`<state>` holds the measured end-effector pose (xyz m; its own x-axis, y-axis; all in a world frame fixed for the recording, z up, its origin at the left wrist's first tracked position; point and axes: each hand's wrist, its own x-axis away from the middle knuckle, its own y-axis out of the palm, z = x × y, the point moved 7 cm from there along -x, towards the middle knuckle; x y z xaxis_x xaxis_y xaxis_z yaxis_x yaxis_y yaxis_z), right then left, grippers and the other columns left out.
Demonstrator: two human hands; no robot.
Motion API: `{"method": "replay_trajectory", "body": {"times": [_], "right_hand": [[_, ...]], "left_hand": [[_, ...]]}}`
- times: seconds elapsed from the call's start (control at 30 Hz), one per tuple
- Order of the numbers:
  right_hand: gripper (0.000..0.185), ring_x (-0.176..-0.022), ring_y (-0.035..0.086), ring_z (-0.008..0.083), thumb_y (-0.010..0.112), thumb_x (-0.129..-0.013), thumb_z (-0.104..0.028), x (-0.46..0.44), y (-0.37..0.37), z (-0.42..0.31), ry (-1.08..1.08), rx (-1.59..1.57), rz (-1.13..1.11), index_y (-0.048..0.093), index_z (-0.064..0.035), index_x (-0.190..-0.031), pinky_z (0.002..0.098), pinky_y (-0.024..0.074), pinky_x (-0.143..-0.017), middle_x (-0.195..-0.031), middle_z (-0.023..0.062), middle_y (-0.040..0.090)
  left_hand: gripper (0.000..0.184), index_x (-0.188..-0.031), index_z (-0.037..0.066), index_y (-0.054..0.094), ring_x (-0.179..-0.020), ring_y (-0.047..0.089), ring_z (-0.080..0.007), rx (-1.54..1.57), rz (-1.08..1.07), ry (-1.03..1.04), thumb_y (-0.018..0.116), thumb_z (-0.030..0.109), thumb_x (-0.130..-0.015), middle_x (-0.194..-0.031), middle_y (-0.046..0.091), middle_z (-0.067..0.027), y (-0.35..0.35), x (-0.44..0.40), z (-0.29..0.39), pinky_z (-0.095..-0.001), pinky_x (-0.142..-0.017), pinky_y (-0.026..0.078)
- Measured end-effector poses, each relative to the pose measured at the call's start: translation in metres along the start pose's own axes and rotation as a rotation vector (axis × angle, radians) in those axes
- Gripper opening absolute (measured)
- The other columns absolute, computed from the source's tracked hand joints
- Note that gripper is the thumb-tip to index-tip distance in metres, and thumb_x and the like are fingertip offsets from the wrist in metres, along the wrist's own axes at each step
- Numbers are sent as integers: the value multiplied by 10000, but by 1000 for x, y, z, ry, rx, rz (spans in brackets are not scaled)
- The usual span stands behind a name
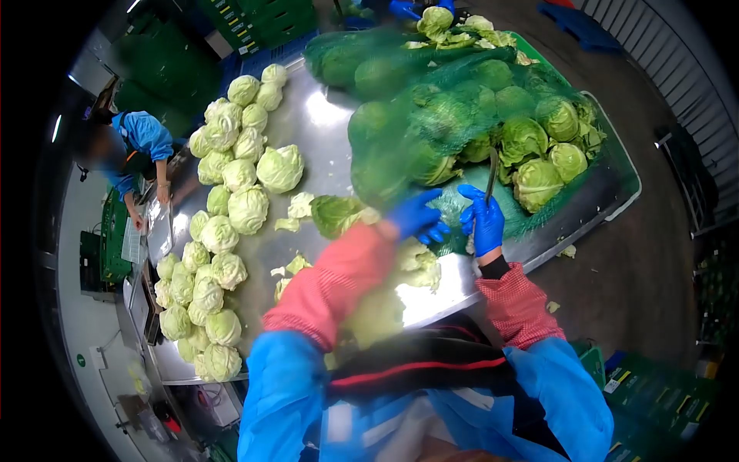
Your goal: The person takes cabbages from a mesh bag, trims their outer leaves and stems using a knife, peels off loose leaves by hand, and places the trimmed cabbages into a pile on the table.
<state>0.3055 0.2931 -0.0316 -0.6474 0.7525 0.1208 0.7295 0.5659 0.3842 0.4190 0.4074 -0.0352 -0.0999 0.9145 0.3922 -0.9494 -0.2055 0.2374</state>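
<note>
My right hand, in a blue glove, is closed round a knife whose dark curved blade points up toward the cabbages. Close by on the left, my gloved left hand is slightly blurred, its fingers spread beside the green net; nothing shows in its grip. Beyond both hands, the net covers many green cabbages, and several uncovered cabbages lie at its right end. A loose green leaf piece rests left of my left hand.
Trimmed pale cabbages stand in rows along the left of the metal table. Leaf scraps lie near my body. A person in blue works at the far left. Green crates stand at the lower right.
</note>
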Motion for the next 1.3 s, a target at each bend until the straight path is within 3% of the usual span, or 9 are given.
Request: {"method": "replay_trajectory", "body": {"times": [0.13,0.23,0.37,0.57,0.7,0.83,1.0,1.13,1.3], "right_hand": [[298,-529,484,33,514,-964,-275,-53,-37,-10,-17,157,-65,595,-61,-1155,174,356,-430,-841,-4,637],[263,-567,501,36,534,-950,-214,-88,-41,-11,-31,188,-121,588,-70,-1163,185,389,-476,-919,1,631],[463,-758,594,132,570,-921,-227,-139,-25,-9,-55,425,-192,455,-76,-1343,269,481,-679,-1097,90,627],[726,-895,623,274,566,-869,-496,-200,7,-6,-9,569,-185,350,-50,-1400,354,482,-790,-1178,187,600],[728,-632,553,172,611,-869,-431,-176,1,-9,34,375,-156,317,-49,-1414,297,444,-548,-873,105,601],[430,-462,436,94,581,-916,-344,-81,-19,-10,157,-44,-30,452,-81,-1231,249,333,-387,-712,8,511],[599,-582,571,126,342,-949,-565,37,13,7,525,-434,-192,491,-57,-1229,235,440,-424,-937,77,660],[601,-487,500,119,323,-948,-587,122,61,46,788,-334,-406,497,-78,-1216,233,383,-408,-772,48,600],[303,-442,495,133,479,-965,-381,116,84,92,506,357,-500,518,-81,-995,244,405,-418,-625,86,562]], "left_hand": [[237,-1091,35,591,-574,637,-210,-329,479,-1,574,120,-871,-797,673,-162,-71,-97,10,-314,-479,482],[140,-863,-7,631,-643,629,-195,-757,887,235,618,127,-824,-829,669,-145,-135,-92,65,-325,-538,475],[223,-945,-23,648,-743,604,-170,-565,1151,445,623,167,-831,-859,659,-94,-157,-83,92,-322,-675,484],[425,-1053,-16,639,-789,611,-229,-140,925,180,544,367,-894,-951,670,-97,-101,-100,116,-352,-756,481],[480,-1115,-7,621,-848,608,-229,-244,759,207,531,413,-900,-1017,649,-123,-76,-91,113,-355,-751,486],[734,-1365,23,400,-978,584,-259,-389,598,655,745,298,-778,-1285,485,-168,-22,-59,96,-387,-856,484],[1252,-1469,21,124,-1371,256,-315,-590,423,814,901,346,-542,-1486,231,-190,47,52,101,-428,-1113,244],[1260,-1462,19,162,-1348,295,-297,-689,482,682,916,343,-507,-1469,274,-175,29,126,76,-416,-1110,242],[1149,-1452,40,232,-1233,439,-261,-624,802,413,892,279,-542,-1350,409,-157,-46,188,-5,-377,-1035,366]]}}
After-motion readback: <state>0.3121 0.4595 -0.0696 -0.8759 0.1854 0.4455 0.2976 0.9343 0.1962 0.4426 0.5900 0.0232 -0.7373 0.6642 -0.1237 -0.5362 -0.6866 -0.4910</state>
